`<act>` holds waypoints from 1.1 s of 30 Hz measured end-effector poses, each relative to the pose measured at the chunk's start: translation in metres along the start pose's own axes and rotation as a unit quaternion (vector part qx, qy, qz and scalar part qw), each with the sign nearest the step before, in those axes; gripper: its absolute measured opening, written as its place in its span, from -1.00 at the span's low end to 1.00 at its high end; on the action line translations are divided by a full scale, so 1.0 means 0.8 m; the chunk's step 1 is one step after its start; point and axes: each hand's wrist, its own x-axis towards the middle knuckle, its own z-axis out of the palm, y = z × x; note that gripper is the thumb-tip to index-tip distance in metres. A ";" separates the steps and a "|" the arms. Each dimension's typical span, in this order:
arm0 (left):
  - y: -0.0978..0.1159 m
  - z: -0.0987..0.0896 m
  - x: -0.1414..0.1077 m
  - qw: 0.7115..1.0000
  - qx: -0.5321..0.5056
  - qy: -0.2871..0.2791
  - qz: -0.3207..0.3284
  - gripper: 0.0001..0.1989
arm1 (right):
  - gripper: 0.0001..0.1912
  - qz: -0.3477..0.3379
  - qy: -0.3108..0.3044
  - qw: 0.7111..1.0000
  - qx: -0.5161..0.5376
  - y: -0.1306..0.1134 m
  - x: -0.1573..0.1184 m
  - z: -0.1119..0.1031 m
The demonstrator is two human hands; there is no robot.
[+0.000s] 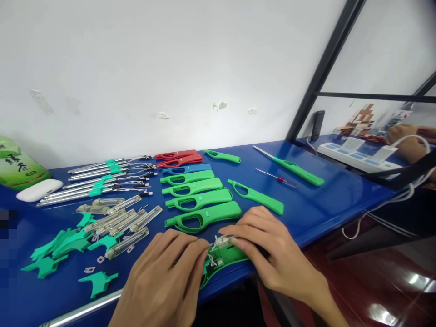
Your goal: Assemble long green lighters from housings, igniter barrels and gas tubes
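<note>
At the table's front edge, my left hand [163, 277] is closed on the trigger end of an open green lighter casing [235, 255]. My right hand [275, 250] pinches a clear fuel tank [222, 240] lying at the casing. White wires [213, 260] show between my hands, but my left fingers hide part of the trigger area. A silver metal tube [85, 311] sticks out to the left from under my left hand. Just behind my hands lies a row of green casing halves [218, 215], with a blue one [190, 169] and red ones [180, 160] further back.
On the left lie green triggers [70, 243], loose clear tanks [127, 243] and metal tubes with wires [98, 181]. Further right are a screwdriver [281, 180], an assembled green lighter [299, 171] and a power strip [357, 159]. Another person's hands [405, 136] are beyond the black frame [316, 77].
</note>
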 end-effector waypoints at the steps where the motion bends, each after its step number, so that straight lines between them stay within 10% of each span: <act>1: 0.000 0.000 0.000 1.000 0.002 0.003 -0.001 -0.83 | -0.77 0.000 -0.001 1.000 -0.001 0.000 0.000 0.000; 33: 0.003 0.002 0.000 1.000 -0.011 -0.004 0.001 -0.82 | -0.70 -0.035 -0.001 0.999 -0.005 0.001 0.002 -0.003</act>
